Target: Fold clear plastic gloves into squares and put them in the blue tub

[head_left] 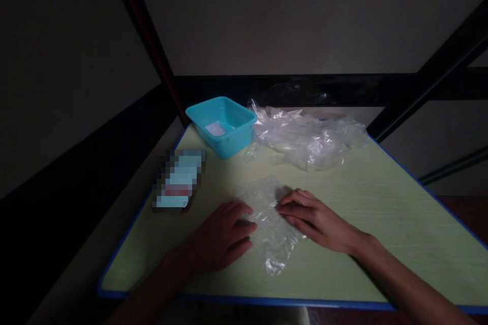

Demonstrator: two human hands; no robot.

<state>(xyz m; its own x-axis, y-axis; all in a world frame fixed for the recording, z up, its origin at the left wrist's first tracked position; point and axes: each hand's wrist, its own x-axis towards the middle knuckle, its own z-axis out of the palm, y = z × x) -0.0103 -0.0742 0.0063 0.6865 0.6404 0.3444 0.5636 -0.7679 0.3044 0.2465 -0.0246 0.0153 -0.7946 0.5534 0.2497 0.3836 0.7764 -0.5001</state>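
A crumpled clear plastic bag point(267, 228) lies on the table between my two hands. My left hand point(224, 236) rests at its left edge, fingers apart and slightly curled, with the fingertips touching the film. From the other side, my right hand point(320, 218) has its fingers drawn together on the bag's right edge, seemingly pinching the film. The exact contact under the right fingertips is hidden.
A turquoise plastic basket point(236, 147) stands at the back left with a whitish piece inside. Beside it spreads a heap of clear plastic bags point(312, 137). A pixelated phone-like object point(181, 180) lies at the left. The pale green table point(381, 203) has a blue edge.
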